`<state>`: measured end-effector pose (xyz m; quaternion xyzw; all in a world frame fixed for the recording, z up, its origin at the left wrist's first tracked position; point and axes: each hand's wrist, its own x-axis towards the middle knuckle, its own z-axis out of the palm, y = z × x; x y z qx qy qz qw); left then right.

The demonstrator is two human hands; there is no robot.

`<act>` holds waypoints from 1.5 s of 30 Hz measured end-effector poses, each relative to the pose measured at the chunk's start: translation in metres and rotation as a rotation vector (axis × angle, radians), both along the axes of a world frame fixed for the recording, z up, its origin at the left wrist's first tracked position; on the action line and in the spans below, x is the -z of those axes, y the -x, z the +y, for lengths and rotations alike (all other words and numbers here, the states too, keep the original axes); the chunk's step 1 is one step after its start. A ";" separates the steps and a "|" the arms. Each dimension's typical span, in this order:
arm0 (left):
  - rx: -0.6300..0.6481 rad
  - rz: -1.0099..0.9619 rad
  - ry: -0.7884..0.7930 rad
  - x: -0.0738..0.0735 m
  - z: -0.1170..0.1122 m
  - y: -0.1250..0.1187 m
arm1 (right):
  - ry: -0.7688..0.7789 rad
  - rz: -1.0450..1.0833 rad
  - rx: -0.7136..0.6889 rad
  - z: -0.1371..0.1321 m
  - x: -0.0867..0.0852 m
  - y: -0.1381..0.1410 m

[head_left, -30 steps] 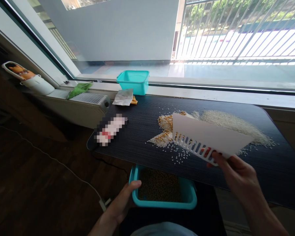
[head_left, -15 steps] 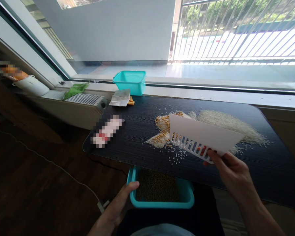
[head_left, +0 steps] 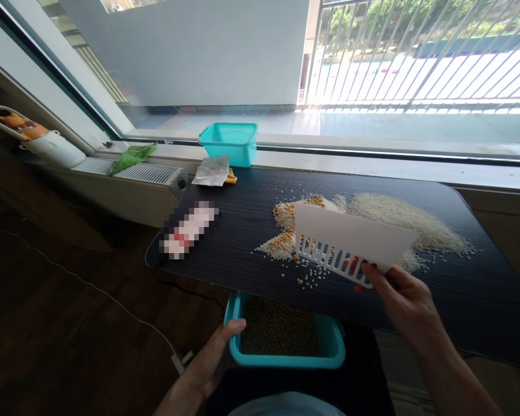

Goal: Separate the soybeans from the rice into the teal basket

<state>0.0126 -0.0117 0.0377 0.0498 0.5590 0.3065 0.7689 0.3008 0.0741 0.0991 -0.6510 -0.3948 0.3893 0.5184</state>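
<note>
In my right hand (head_left: 398, 289) is a white slotted card (head_left: 351, 228), pinched at its lower right corner and tilted over the table. Its left edge meets a mixed heap of white rice and yellow kernels (head_left: 281, 242), partly hidden behind it. A larger pile of rice (head_left: 385, 214) spreads to the right, also partly covered by the card. My left hand (head_left: 212, 358) grips the left rim of a turquoise tub (head_left: 286, 361) below the table's front edge, thumb over the rim. Small brownish grains (head_left: 279, 326) fill the tub's bottom.
On the dark table (head_left: 238, 242) lie a blurred-out pink and white item (head_left: 188, 231) and a folded paper packet (head_left: 212, 171). Another turquoise tub (head_left: 231, 144) stands by the window. A radiator (head_left: 147, 173) with a green cloth (head_left: 134, 159) is at the left.
My right hand has drawn the slotted card slightly left and toward me. A few yellow kernels now lie loose in front of the heap. My left hand stays on the tub.
</note>
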 end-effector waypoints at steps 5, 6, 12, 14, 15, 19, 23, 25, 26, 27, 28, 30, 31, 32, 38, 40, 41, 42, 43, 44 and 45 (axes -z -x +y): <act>0.002 -0.013 -0.009 -0.001 0.001 -0.001 | -0.005 0.010 0.028 -0.004 -0.001 -0.004; 0.002 -0.013 -0.011 -0.002 0.002 -0.001 | -0.002 0.016 0.031 -0.005 -0.001 -0.005; -0.006 0.003 -0.012 -0.008 0.003 -0.004 | 0.039 0.042 -0.015 -0.011 -0.004 0.001; 0.004 0.011 -0.016 -0.008 0.002 -0.004 | 0.042 0.054 -0.037 -0.014 -0.005 0.003; 0.009 0.015 -0.019 -0.008 0.002 -0.004 | 0.046 0.058 -0.048 -0.014 -0.005 0.003; 0.015 0.034 -0.022 -0.007 0.002 -0.004 | 0.073 0.077 -0.121 -0.013 -0.003 0.000; 0.013 0.022 -0.031 -0.008 0.003 -0.005 | 0.058 0.054 -0.127 -0.008 0.002 -0.001; 0.014 0.026 -0.026 -0.008 0.003 -0.005 | 0.047 0.046 -0.140 -0.005 0.002 0.001; 0.014 0.027 -0.025 -0.008 0.003 -0.005 | 0.041 0.048 -0.148 -0.004 0.001 0.003; 0.010 0.025 -0.025 -0.008 0.003 -0.004 | 0.041 0.055 -0.160 -0.003 -0.001 0.005; 0.005 0.022 -0.025 -0.008 0.002 -0.004 | 0.044 0.063 -0.172 -0.003 -0.002 0.006; -0.005 0.020 -0.023 -0.007 0.001 -0.002 | 0.052 0.078 -0.190 -0.003 -0.006 0.008; -0.008 0.022 -0.020 -0.006 0.001 0.000 | 0.053 0.082 -0.191 -0.003 -0.007 0.008; -0.012 0.025 -0.020 -0.006 0.001 0.001 | 0.053 0.084 -0.185 -0.003 -0.007 0.008; -0.028 0.046 -0.040 -0.002 0.001 0.008 | 0.020 0.060 -0.168 -0.001 0.004 0.009; -0.033 0.052 -0.043 -0.001 0.001 0.009 | 0.002 0.055 -0.221 0.001 0.007 0.014; -0.036 0.051 -0.044 -0.001 0.002 0.010 | -0.003 0.051 -0.252 0.002 0.008 0.017; -0.039 0.049 -0.041 0.000 0.002 0.010 | -0.006 0.045 -0.288 0.002 0.008 0.021; -0.044 0.047 -0.037 0.000 0.002 0.010 | -0.006 0.036 -0.324 0.003 0.008 0.024; -0.048 0.045 -0.032 0.000 0.002 0.011 | -0.001 0.027 -0.366 0.003 0.007 0.027; -0.052 0.043 -0.028 -0.001 0.002 0.012 | 0.008 0.018 -0.410 0.003 0.006 0.030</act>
